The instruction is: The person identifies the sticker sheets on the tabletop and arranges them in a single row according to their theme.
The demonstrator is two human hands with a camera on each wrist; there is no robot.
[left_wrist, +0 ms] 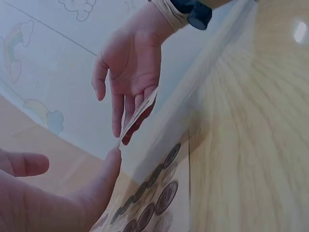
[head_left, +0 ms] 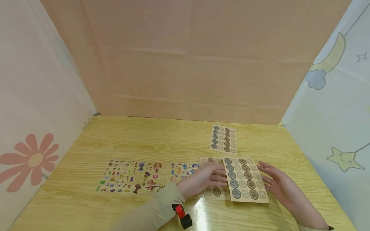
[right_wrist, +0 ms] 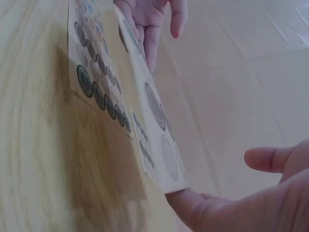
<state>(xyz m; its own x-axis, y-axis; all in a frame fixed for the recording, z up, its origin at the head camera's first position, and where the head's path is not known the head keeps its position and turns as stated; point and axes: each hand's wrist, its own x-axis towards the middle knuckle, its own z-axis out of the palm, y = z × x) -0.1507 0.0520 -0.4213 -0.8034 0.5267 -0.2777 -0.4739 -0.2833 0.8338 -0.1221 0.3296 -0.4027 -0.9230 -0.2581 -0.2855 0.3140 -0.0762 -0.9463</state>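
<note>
A beige sticker sheet with rows of round grey, cream and brown stickers is held slightly above the table between the two hands. My left hand meets its left edge with extended fingers. On the opposite edge, the fingers of my right hand touch the sheet, thumb held apart. Seen nearly edge-on in the left wrist view, the sheet spans the gap between both sets of fingers. In the right wrist view, fingertips of the right hand lie under its near corner. A similar sheet lies partly hidden below.
Another round-sticker sheet lies farther back on the wooden table. To the left are a clear sheet of small cartoon stickers and a colourful sticker sheet, partly covered by the left hand. Paper-covered walls enclose the back and sides.
</note>
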